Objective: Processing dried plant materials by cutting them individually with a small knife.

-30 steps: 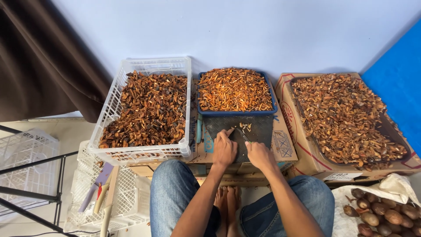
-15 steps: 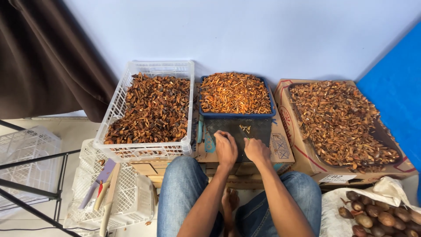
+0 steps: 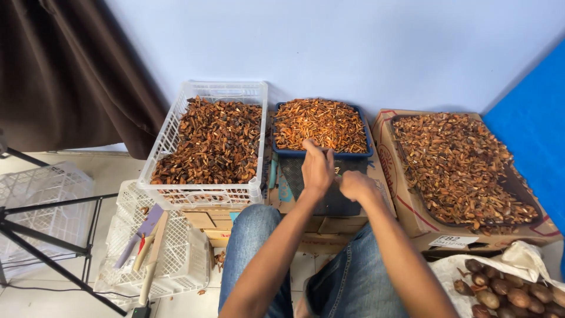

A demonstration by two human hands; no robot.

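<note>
Hands at centre frame. Left hand [image 3: 318, 168] raised, fingers extended and loosely open over the near rim of the blue tray [image 3: 322, 154] of orange pieces at 12 o'clock; whether it holds a piece cannot be told. Right hand [image 3: 355, 185] curled, contents unseen. White crate [image 3: 176, 126] at 10 o'clock, cardboard box [image 3: 388, 159] at 3 o'clock.

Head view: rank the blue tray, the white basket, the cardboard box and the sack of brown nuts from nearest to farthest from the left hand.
From the left hand:
1. Blue tray, straight ahead; the fingertips reach over its near rim.
2. White basket, to the left.
3. Cardboard box, to the right, beyond the right hand.
4. Sack of brown nuts, far right, by the knee.
</note>
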